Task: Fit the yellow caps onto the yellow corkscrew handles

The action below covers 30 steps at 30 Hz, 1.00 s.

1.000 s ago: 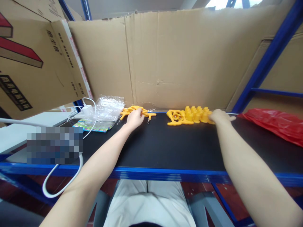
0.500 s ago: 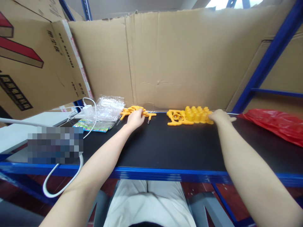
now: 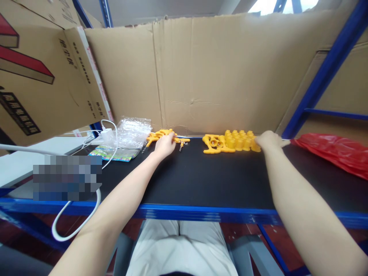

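My left hand [image 3: 165, 144] reaches into a small pile of yellow T-handled corkscrews [image 3: 156, 135] by the back edge, its fingers closed on one of them. A corkscrew [image 3: 182, 142] with a metal spiral lies just to the right of that hand. Several yellow cup-shaped pieces [image 3: 238, 142] stand in close rows on the right. My right hand [image 3: 269, 140] is closed at the right end of these rows, on an end cup; most of its fingertips are hidden, and one finger points right. Flat yellow frames with round holes [image 3: 214, 143] lie against the cups' left side.
A cardboard wall [image 3: 224, 73] stands behind the black tabletop [image 3: 201, 180]. Clear plastic wrap [image 3: 133, 130], a colourful packet [image 3: 115, 153] and white cables [image 3: 99, 195] are on the left. A red plastic bag [image 3: 333, 151] lies at right. A blue metal rail [image 3: 207, 212] edges the front.
My right hand has shifted slightly right and over the end cups, which now spread a little farther right. The loose corkscrew beside my left hand has turned slightly; that hand stays in place.
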Motion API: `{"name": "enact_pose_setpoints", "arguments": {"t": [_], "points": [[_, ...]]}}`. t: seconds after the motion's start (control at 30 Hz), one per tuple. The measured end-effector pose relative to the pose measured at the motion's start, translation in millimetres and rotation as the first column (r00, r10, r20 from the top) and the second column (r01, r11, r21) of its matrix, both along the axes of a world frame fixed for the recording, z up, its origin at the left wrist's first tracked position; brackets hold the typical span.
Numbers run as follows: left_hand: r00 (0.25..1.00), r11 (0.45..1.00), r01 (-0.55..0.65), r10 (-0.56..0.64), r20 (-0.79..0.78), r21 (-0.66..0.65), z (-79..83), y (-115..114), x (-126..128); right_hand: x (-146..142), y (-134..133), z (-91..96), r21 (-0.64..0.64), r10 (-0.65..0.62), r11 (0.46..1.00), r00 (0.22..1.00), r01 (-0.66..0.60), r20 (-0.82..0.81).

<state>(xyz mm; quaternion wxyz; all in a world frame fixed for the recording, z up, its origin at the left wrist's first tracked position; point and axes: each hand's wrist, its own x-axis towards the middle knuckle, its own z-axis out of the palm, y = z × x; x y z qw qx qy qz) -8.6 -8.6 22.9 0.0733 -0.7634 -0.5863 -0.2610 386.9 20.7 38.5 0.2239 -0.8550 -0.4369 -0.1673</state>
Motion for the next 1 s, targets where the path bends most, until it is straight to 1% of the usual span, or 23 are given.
{"name": "enact_pose_setpoints", "arguments": {"t": [0.03,0.1,0.17,0.23,0.3,0.37,0.4,0.47,0.53,0.57,0.6,0.63,0.77,0.83,0.9,1.0], "points": [[1.000,1.000,0.006,-0.006,0.002,0.000,-0.2,-0.3,0.0,-3.6,-1.7,3.6,-0.004,-0.029,1.000,0.998,0.029,-0.063],[1.000,1.000,0.026,-0.026,0.008,-0.006,-1.0,-0.6,-0.2,-14.5,-6.2,12.5,0.057,0.002,0.998,0.992,0.005,-0.123],[0.997,0.998,0.070,-0.070,0.022,-0.003,-2.2,-0.2,-0.5,-29.7,-10.7,21.7,0.169,0.142,0.977,0.988,-0.131,-0.059],[0.991,0.992,0.126,-0.127,0.042,0.010,-3.7,0.7,-0.7,-49.2,-14.0,28.6,0.250,0.293,0.922,0.955,-0.297,0.055],[0.984,0.985,0.173,-0.174,0.050,0.021,-5.5,1.8,-0.7,-72.8,-16.3,30.9,0.288,0.439,0.832,0.881,-0.473,0.179],[0.979,0.979,0.200,-0.201,0.039,0.026,-7.5,2.8,-0.5,-99.8,-18.9,27.7,0.256,0.563,0.736,0.776,-0.627,0.283],[0.977,0.977,0.211,-0.212,0.028,0.028,-8.8,3.4,-0.3,-113.9,-20.7,24.2,0.213,0.630,0.677,0.704,-0.705,0.327],[0.972,0.971,0.236,-0.236,0.005,0.035,-11.9,4.8,0.1,-140.8,-25.5,14.3,0.084,0.757,0.543,0.530,-0.836,0.382],[0.960,0.959,0.278,-0.278,-0.014,0.050,-16.0,7.0,0.5,-163.2,-31.2,2.7,-0.046,0.850,0.394,0.345,-0.918,0.397],[0.953,0.951,0.303,-0.303,-0.020,0.059,-18.3,8.6,0.7,-172.0,-34.0,-2.9,-0.094,0.881,0.335,0.276,-0.938,0.385],[0.945,0.943,0.327,-0.326,-0.023,0.067,-20.8,10.4,0.9,-179.0,-36.5,-8.0,-0.130,0.902,0.286,0.220,-0.949,0.372],[0.938,0.936,0.346,-0.345,-0.021,0.071,-23.3,12.2,1.1,-184.4,-38.8,-12.6,-0.159,0.917,0.248,0.179,-0.956,0.356],[0.923,0.922,0.386,-0.386,0.000,0.035,-30.1,17.0,2.2,-195.6,-45.3,-23.6,-0.239,0.952,0.147,0.071,-0.960,0.298],[0.915,0.915,0.404,-0.404,0.010,-0.001,-30.3,16.1,2.9,-198.5,-47.6,-25.7,-0.263,0.959,0.113,0.037,-0.958,0.280],[0.902,0.902,0.432,-0.431,0.018,-0.028,-28.8,13.8,3.5,-200.7,-49.3,-26.7,-0.286,0.964,0.097,0.019,-0.953,0.264],[0.890,0.889,0.456,-0.456,0.022,-0.046,-26.2,10.7,4.0,-201.9,-49.5,-28.0,-0.307,0.971,0.101,0.026,-0.946,0.238]]}}
